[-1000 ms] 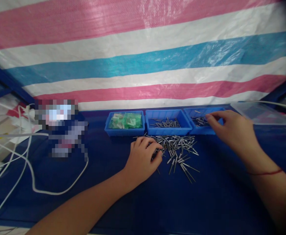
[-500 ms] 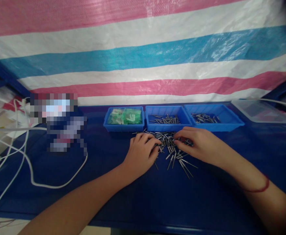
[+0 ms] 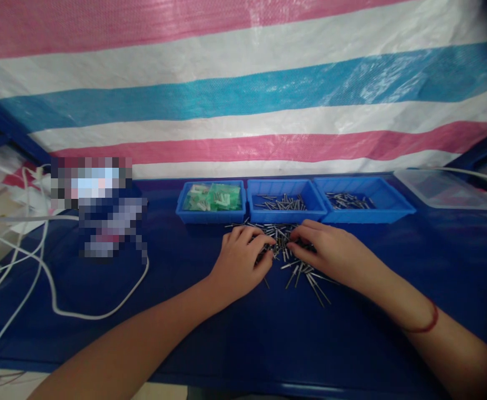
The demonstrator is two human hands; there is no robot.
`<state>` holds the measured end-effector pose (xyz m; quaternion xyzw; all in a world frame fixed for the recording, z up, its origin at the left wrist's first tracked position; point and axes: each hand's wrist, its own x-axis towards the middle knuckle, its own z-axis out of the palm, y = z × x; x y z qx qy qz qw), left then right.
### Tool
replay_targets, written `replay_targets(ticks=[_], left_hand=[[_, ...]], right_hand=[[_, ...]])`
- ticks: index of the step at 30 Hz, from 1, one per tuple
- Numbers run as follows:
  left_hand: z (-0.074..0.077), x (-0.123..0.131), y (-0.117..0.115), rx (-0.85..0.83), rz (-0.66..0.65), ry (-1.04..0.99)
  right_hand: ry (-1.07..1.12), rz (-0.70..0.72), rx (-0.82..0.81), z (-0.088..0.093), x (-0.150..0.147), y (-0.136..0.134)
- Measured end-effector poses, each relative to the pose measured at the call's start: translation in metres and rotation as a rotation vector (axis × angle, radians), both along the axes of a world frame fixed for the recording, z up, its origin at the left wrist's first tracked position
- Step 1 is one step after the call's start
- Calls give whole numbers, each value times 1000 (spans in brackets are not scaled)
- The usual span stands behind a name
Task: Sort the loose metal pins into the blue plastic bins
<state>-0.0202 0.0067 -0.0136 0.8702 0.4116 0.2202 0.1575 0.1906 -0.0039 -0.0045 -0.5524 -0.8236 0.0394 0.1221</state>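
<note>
Pile: The pile of thin metal pieces (image 3: 284, 240) lay on the blue table (image 3: 285, 339), between my hands; I took its middle as the clock's centre.
Left hand: My left hand (image 3: 239, 258) was at nine o'clock, fingers curved over the pile's edge and thumb bent beneath; I could not tell whether they gripped any piece.
Right hand: My right hand (image 3: 331, 250) was at three o'clock, thumb and fingers bent towards the metal; whether a piece was pinched between them, I could not tell.
Gap between hands: They were apart, with metal showing in between, which gave me a useful sightline.
Crossed shanks: Pieces lay over one another at many angles, so sliding one out lengthwise seemed cleaner than tugging it upward and dragging its neighbours.
Fingertips: A light pinch seemed best; a hard rake risked scattering the pieces.
Stray fan: Loose pieces (image 3: 312, 278) splayed at five o'clock, close below my right hand; I judged that keeping the palm high would spare them a knock.
Bins: The middle bin (image 3: 287, 218) stood at twelve and the right bin (image 3: 368, 215) at two, both holding similar-looking metal; the left bin (image 3: 212, 218), at ten, held green packets (image 3: 222, 199).
</note>
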Motion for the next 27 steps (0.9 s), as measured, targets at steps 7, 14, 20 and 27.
replay_targets(ticks=[7, 14, 20, 27], left_hand=[[-1, 0, 0, -11, 14, -14], [0, -1, 3, -39, 12, -104], [-1, -1, 6, -26, -29, -138], [2, -1, 3, -5, -61, -237]], right_hand=[[93, -34, 3, -4, -3, 3], [336, 127, -28, 7, -6, -2], [570, 116, -93, 12, -13, -7], [968, -16, -189, 9, -22, -9]])
